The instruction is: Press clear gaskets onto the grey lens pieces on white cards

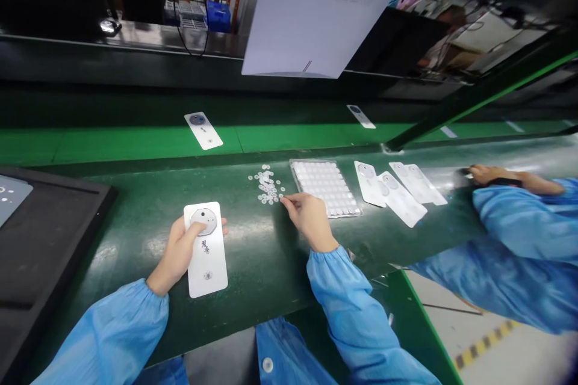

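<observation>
My left hand [180, 246] grips a white phone back cover [206, 274] by its side, the thumb lying by the round grey camera area near the top. Dark lettering and a small round mark show on the cover's face. Thumb and forefinger of my right hand [309, 216] are pinched at a small white ring on the near right edge of a loose pile of small white rings [267, 186]; the tiny contact is hard to make out. Just beyond that hand lies a clear tray [325, 186] filled with rows of white pieces.
Several white covers [401, 195] lie right of the tray. More covers [203, 130] rest on the green strip behind. A black tray [54, 252] borders the left. A co-worker's hand [490, 174] is at the right, near a green post [451, 105]. A white sheet [311, 24] hangs above.
</observation>
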`<state>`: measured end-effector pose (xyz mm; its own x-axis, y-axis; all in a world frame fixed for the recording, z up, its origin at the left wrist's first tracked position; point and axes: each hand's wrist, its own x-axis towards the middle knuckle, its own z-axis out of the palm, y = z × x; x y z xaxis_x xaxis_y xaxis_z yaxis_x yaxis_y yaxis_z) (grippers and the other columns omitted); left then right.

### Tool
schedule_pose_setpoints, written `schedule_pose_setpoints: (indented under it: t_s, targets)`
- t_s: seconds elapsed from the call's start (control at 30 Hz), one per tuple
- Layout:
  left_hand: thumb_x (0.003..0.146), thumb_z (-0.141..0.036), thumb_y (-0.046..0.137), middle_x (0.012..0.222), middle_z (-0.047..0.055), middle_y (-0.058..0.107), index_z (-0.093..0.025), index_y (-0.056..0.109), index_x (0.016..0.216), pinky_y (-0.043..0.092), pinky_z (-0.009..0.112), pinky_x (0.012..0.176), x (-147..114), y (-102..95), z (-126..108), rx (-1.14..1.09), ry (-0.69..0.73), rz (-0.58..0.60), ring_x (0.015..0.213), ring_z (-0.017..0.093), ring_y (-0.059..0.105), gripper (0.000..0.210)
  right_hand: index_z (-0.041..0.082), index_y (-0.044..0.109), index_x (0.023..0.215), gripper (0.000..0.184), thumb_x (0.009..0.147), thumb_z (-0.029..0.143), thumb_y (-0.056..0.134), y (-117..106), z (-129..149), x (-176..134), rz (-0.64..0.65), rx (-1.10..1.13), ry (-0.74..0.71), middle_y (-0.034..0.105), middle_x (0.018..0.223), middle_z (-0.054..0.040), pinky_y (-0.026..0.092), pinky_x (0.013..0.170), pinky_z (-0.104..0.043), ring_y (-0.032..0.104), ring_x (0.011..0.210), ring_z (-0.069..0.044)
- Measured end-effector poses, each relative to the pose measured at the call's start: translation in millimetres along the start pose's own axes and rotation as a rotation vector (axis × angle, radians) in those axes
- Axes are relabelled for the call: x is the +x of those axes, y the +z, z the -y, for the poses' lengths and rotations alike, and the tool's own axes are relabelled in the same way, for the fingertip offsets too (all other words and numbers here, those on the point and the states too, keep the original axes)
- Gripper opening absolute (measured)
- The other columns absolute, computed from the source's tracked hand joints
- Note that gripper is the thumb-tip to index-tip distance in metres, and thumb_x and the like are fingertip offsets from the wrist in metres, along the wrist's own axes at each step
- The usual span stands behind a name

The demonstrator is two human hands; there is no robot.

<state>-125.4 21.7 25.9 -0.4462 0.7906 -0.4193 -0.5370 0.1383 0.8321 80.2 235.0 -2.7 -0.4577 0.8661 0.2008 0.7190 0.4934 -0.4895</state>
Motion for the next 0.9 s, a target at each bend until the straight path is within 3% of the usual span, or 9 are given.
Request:
schedule_pose_setpoints:
  t_s: [0.1,0.2,0.27,0.33,0.43,0.53,0.6,0.9]
  targets:
    - [0.075,-0.033,0.072,0.108,0.019,0.077,-0.008,0.062,0.126,0.060,0.033,0.063,1.2,-0.9,2.8,0.003,0.023,0.028,0.091,0.036,0.077,0.058,0.018,0.073,0.072,0.031,0.090,0.040,0.061,-6.4,1.0,3.9,0.023,0.058,0.021,0.073,0.069,-0.0116,0.050,0.070,-0.036,0.069,0.067,-0.026]
    - [0.086,-0.032,0.068,0.113,0.011,0.076,-0.025,0.032,0.157,0.062,0.033,0.063,-0.5,-4.3,9.1,0.055,0.112,0.034,0.087,0.030,0.078,0.080,0.017,0.071,0.078,0.041,0.093,0.053,0.056,-12.9,11.9,-0.2,0.041,0.154,0.049,0.071,0.067,-0.0095,0.052,0.062,-0.033,0.068,0.061,-0.022]
    - [0.092,-0.029,0.064,0.114,0.008,0.075,-0.033,0.019,0.161,0.061,0.032,0.062,-2.8,-7.0,14.0,0.164,0.226,0.019,0.084,0.025,0.078,0.083,0.017,0.071,0.084,0.047,0.092,0.061,0.057,-11.7,28.2,-11.4,0.095,0.370,0.098,0.067,0.063,-0.0052,0.048,0.050,-0.028,0.062,0.052,-0.017]
    - [0.094,-0.025,0.061,0.106,0.006,0.076,-0.029,0.038,0.155,0.060,0.029,0.064,-4.9,-8.7,18.0,0.351,0.376,0.011,0.079,0.022,0.077,0.065,0.017,0.070,0.084,0.046,0.086,0.063,0.066,-4.5,50.9,-28.9,0.193,0.697,0.179,0.060,0.059,0.0000,0.039,0.040,-0.024,0.051,0.044,-0.012]
    - [0.093,-0.019,0.062,0.101,0.006,0.078,-0.020,0.072,0.123,0.060,0.029,0.078,-5.6,-8.5,21.2,0.609,0.597,0.003,0.084,0.020,0.076,0.032,0.017,0.069,0.078,0.041,0.082,0.057,0.076,10.5,86.6,-56.5,0.335,1.013,0.273,0.053,0.055,0.0036,0.030,0.038,-0.020,0.043,0.042,-0.007]
    - [0.087,-0.020,0.074,0.112,0.006,0.078,-0.019,0.077,0.115,0.058,0.029,0.091,-3.6,-7.2,22.3,0.645,0.717,0.001,0.099,0.022,0.075,0.028,0.017,0.069,0.075,0.040,0.084,0.055,0.075,19.8,110.2,-72.0,0.405,1.061,0.275,0.052,0.051,0.0035,0.029,0.039,-0.020,0.043,0.042,-0.007]
    - [0.085,-0.022,0.080,0.112,0.005,0.079,-0.020,0.079,0.112,0.059,0.028,0.090,-2.1,-7.0,23.0,0.629,0.743,0.023,0.098,0.021,0.075,0.028,0.017,0.070,0.075,0.041,0.083,0.056,0.076,21.2,116.6,-74.5,0.437,1.069,0.263,0.053,0.051,0.0032,0.030,0.040,-0.020,0.043,0.043,-0.008]
    - [0.093,-0.020,0.073,0.108,0.000,0.080,-0.028,0.081,0.112,0.057,0.028,0.084,0.4,-9.6,22.9,0.650,0.736,0.130,0.097,0.019,0.076,0.022,0.016,0.077,0.081,0.036,0.082,0.052,0.078,8.4,110.8,-67.1,0.495,0.933,0.150,0.062,0.060,-0.0004,0.037,0.045,-0.022,0.049,0.049,-0.009]
